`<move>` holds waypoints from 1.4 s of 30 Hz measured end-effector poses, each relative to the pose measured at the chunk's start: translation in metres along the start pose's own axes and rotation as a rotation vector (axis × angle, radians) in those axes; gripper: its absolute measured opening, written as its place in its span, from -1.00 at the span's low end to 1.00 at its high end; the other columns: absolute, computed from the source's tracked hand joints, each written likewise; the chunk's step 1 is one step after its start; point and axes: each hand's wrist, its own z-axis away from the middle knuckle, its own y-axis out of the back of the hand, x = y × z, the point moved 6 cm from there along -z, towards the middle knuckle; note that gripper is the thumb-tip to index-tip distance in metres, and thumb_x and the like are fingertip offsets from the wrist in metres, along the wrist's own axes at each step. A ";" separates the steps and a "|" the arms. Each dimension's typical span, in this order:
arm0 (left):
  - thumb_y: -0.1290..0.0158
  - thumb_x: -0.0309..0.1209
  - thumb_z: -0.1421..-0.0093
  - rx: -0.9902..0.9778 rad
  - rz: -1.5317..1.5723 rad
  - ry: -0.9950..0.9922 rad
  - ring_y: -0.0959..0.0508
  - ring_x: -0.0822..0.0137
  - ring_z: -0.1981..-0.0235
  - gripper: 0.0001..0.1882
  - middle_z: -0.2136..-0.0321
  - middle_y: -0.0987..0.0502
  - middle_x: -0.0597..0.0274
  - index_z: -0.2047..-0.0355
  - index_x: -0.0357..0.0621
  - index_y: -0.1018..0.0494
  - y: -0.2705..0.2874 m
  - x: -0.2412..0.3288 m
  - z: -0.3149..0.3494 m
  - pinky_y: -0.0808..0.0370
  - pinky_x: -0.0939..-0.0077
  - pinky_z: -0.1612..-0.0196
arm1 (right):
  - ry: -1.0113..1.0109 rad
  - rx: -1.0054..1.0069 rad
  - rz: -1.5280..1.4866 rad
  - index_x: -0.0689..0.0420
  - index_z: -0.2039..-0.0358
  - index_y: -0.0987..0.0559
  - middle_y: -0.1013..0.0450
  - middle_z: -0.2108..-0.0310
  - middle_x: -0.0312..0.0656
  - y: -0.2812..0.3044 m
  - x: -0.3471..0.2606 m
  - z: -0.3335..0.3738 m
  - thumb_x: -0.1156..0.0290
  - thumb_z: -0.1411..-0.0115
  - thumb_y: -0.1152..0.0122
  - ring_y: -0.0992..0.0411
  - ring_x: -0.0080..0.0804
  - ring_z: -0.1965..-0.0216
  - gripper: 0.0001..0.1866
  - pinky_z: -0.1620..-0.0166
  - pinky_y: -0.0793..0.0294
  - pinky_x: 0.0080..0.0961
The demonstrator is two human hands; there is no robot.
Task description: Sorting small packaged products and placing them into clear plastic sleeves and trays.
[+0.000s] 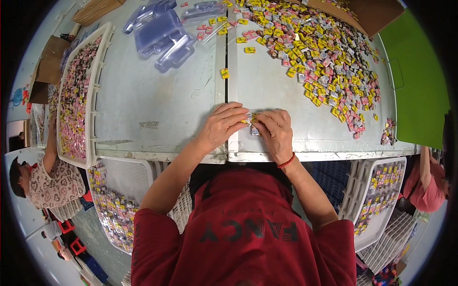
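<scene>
**Hands Meet Over Small Packets at Table's Near Edge**

Seen from above: a grey metal table (157,95), split by a centre seam and strewn across its far right with a broad heap of yellow, pink and grey packets (319,52). Flanked on the left by a white tray (98,71) filled with more packets; clear plastic blister shells (162,33) piled beyond. Pressed together just right of the seam, near the front rim: left hand (223,125) and right hand (275,131), fingers curled and pinching a few small packets (252,123) between the fingertips, held low against the tabletop. Worn on the right wrist, a red cord bracelet (286,162).
</scene>
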 end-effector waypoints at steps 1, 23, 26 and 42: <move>-0.21 -0.50 -0.01 -0.001 -0.004 -0.002 -0.51 0.13 0.02 -0.79 0.16 -0.57 0.15 0.30 -0.28 -0.54 0.000 0.000 0.000 -0.46 0.34 -0.01 | -0.023 0.008 0.019 0.11 0.33 -0.62 -0.50 0.34 -0.24 0.000 0.000 0.000 0.56 0.10 -0.40 -0.41 -0.22 0.25 -0.74 0.14 -0.41 -0.34; -0.20 -0.51 0.00 -0.031 -0.165 -0.115 -0.45 0.14 -0.01 -0.77 0.10 -0.51 0.17 0.27 -0.21 -0.55 -0.005 0.018 -0.006 -0.42 0.31 -0.02 | 0.095 -0.080 0.106 0.17 0.24 -0.58 -0.49 0.23 -0.17 0.012 -0.002 -0.002 0.58 0.06 -0.33 -0.43 -0.15 0.15 -0.71 -0.02 -0.36 -0.21; -0.20 -0.50 -0.01 -0.033 -0.151 -0.081 -0.45 0.17 -0.01 -0.78 0.11 -0.51 0.18 0.28 -0.21 -0.55 -0.004 0.015 -0.004 -0.42 0.31 -0.03 | 0.088 -0.121 0.242 0.15 0.27 -0.58 -0.51 0.26 -0.18 0.011 -0.006 -0.008 0.54 0.04 -0.33 -0.44 -0.22 0.16 -0.74 -0.06 -0.30 -0.16; -0.27 -0.40 0.08 0.034 -0.218 -0.119 -0.42 0.16 -0.04 -0.61 0.16 -0.54 0.27 0.19 -0.20 -0.52 -0.005 0.017 -0.001 -0.42 0.30 -0.02 | -0.097 -0.132 0.108 0.19 0.33 -0.60 -0.52 0.33 -0.15 0.009 -0.011 -0.004 0.54 0.04 -0.32 -0.44 -0.21 0.27 -0.80 0.03 -0.32 -0.27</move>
